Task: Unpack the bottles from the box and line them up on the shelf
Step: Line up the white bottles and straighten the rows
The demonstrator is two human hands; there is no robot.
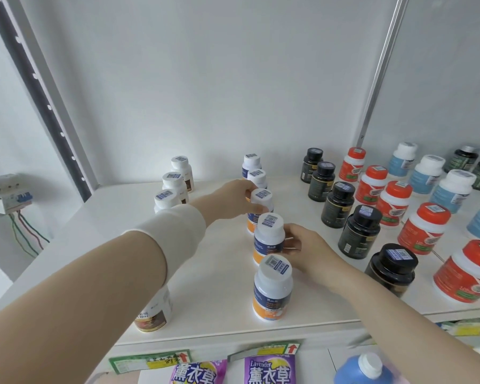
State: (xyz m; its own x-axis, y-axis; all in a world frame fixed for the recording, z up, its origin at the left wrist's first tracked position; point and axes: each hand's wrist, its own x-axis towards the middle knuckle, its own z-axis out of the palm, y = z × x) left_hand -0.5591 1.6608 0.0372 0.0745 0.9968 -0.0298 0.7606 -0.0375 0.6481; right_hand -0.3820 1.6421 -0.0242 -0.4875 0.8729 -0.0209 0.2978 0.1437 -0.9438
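Our left hand [230, 200] clamps its fingers [257, 208] round the cap of a bottle [262, 199] on the shelf [211, 286]. Our right hand [308, 250] pinches the next bottle [268, 239], just nearer us. Neighbouring bottles [272, 289] stand close beyond and before the fingers, so we judge that a careless nudge may topple them in sequence.

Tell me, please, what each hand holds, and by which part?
Left hand grips a white-capped navy-and-orange bottle by its cap; right hand holds the nearer matching bottle by its side.
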